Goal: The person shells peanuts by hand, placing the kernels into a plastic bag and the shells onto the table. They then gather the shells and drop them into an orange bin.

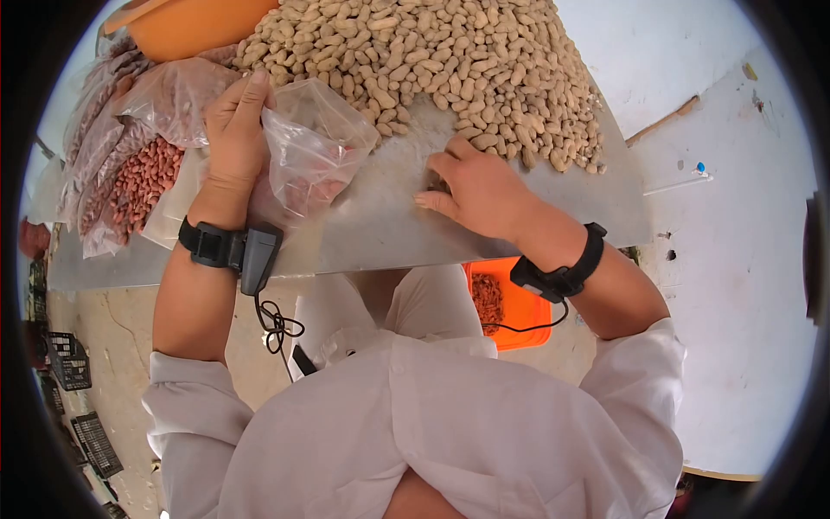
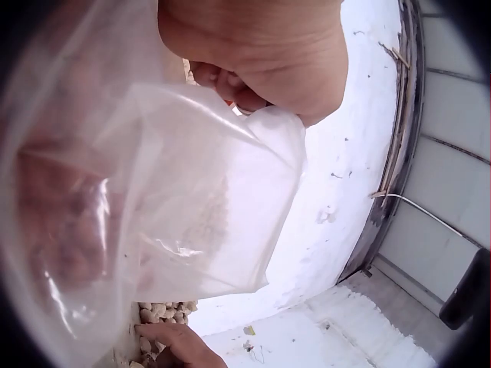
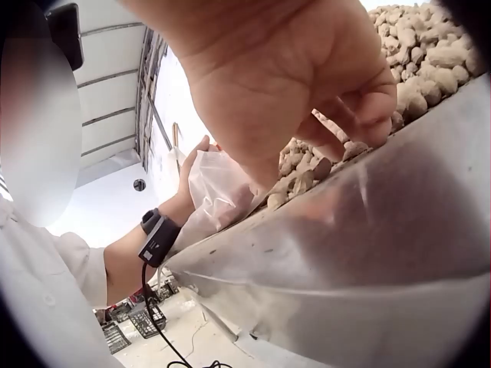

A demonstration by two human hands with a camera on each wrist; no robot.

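Observation:
My left hand [image 1: 238, 130] grips the top of a clear plastic bag [image 1: 307, 143], thumb uppermost. Reddish contents show through the bag low down, and its side fills much of the left wrist view. To the right, my right hand [image 1: 480, 190] is low over the metal tabletop at the near edge of a heap of unshelled peanuts [image 1: 450, 60]. Its fingers are bent, with a gap between thumb and forefinger. In the right wrist view the fingertips [image 3: 376, 130] are right at the peanuts; I cannot tell whether they hold one.
Red shelled peanuts [image 1: 147, 182] lie in open plastic bags at the left, below an orange basin [image 1: 194, 26]. Beneath the metal table's [image 1: 372, 233] front edge is an orange container [image 1: 527, 320] with reddish-brown bits. Black crates [image 1: 95, 445] stand on the floor at left.

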